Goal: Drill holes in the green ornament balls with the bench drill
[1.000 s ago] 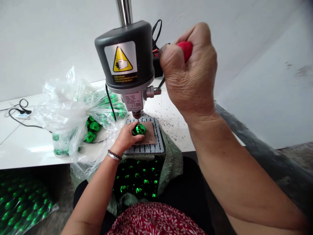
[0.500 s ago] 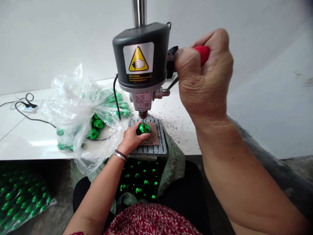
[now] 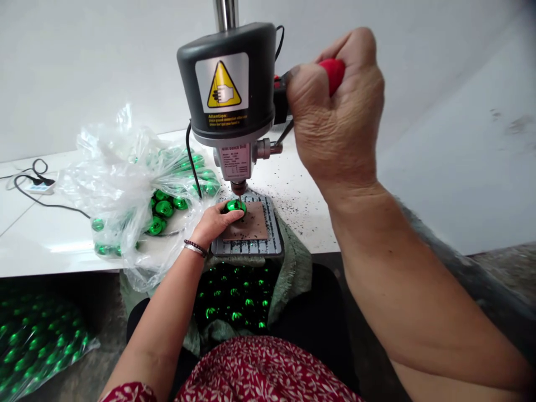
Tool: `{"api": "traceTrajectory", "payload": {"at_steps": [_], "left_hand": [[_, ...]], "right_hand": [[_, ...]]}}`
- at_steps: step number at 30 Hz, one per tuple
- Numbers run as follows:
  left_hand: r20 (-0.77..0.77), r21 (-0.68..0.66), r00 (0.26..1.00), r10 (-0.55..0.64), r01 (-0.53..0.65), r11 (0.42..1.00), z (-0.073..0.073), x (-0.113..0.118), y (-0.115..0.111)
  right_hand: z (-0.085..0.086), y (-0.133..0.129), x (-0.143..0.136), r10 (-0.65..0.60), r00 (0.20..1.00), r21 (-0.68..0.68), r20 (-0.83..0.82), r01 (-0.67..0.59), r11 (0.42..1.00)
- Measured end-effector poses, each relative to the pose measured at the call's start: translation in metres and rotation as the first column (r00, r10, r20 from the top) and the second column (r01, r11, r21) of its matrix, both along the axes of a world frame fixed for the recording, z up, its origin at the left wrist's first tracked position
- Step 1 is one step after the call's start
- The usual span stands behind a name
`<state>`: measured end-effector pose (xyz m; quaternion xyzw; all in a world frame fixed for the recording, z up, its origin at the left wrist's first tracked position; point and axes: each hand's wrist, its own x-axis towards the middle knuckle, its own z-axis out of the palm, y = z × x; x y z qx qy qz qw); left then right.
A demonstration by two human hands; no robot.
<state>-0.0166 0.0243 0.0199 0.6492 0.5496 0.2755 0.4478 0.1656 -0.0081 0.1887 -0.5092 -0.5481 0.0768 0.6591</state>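
A mini bench drill [image 3: 226, 78] stands in front of me, black on top with a hand-warning label. My right hand [image 3: 339, 106] is wrapped round its lever handle [image 3: 334, 72], whose red knob shows between thumb and fingers. Under the chuck, my left hand [image 3: 213, 222] grips a shiny green ball [image 3: 236, 207] between thumb and fingers. The thin bit reaches down to the ball; whether it is inside cannot be made out. Below the ball lies a brown board [image 3: 251, 226] on the slotted grey drill base [image 3: 274, 243], sprinkled with dark shavings.
On the left of the white table [image 3: 37, 245], a clear plastic bag [image 3: 121, 184] holds several green balls. More balls fill a dark-green sack [image 3: 293, 285] at my lap and a bag [image 3: 37, 340] at lower left. Cables lead to a power strip [image 3: 42, 185].
The view has shifted slightly, so the drill appears further left and higher. My left hand and the green ball sit a little farther back and left on the board. Both grips stay.
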Motion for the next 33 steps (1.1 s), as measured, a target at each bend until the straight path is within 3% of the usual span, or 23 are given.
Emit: {"api": "traceTrajectory", "payload": {"at_steps": [10, 14, 19, 26, 33], "left_hand": [[-0.061, -0.029, 0.998, -0.033, 0.031, 0.999, 0.008, -0.001, 0.000], [-0.079, 0.045, 0.995, -0.053, 0.056, 0.997, 0.001, 0.001, -0.003], [-0.227, 0.239, 0.973, -0.045, 0.101, 0.966, -0.005, 0.006, -0.011], [-0.243, 0.226, 0.970, -0.030, 0.086, 0.970, -0.008, 0.011, -0.018], [-0.270, 0.223, 0.963, 0.013, 0.049, 0.974, -0.013, 0.011, -0.018]], "right_hand": [[0.001, -0.001, -0.002, 0.015, 1.000, 0.001, -0.008, -0.015, 1.000], [0.001, -0.003, -0.001, 0.027, 0.999, -0.014, -0.032, -0.027, 1.000], [-0.001, -0.003, 0.000, 0.043, 0.999, 0.015, -0.028, -0.043, 0.999], [0.003, -0.001, -0.002, -0.039, 0.999, -0.039, 0.012, 0.039, 0.998], [-0.022, -0.011, 0.000, -0.063, 0.995, 0.157, 0.081, 0.050, 0.986]]}}
